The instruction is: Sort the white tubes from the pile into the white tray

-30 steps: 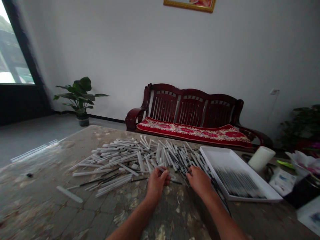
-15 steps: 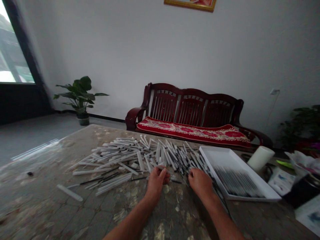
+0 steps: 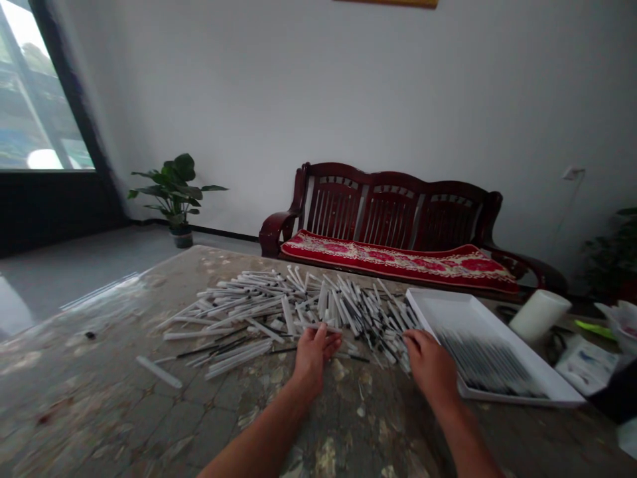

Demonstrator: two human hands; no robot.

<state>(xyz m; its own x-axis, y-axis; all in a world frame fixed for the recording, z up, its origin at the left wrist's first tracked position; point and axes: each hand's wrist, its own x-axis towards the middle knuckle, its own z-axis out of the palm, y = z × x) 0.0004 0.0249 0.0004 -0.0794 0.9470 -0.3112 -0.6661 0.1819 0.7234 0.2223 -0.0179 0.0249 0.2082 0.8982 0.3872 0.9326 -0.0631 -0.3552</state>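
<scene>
A large heap of slim, pen-like white sticks (image 3: 259, 292), many with black parts, is spread over the table (image 3: 199, 425). At the near side of the heap, my left hand (image 3: 311, 355) pinches a thin white stick (image 3: 328, 329) lying crosswise between thumb and fingers. My right hand (image 3: 430, 365) is at the heap's right end, beside the white box's wall. Its fingers are bent together at the sticks, and whatever they hold is too small to make out. The shallow white box (image 3: 448, 302) contains a row of dark, slim sticks (image 3: 488, 362).
A white roll (image 3: 540, 317), a small printed box (image 3: 587, 364) and a dark object (image 3: 614, 392) stand right of the tray. One white tube (image 3: 159, 372) lies apart at the left. Behind the table is a wooden bench (image 3: 388, 206) with a red cover.
My right hand has moved right, toward the box. The stick in my left hand now shows more clearly, lying crosswise. The whole view has shifted slightly.
</scene>
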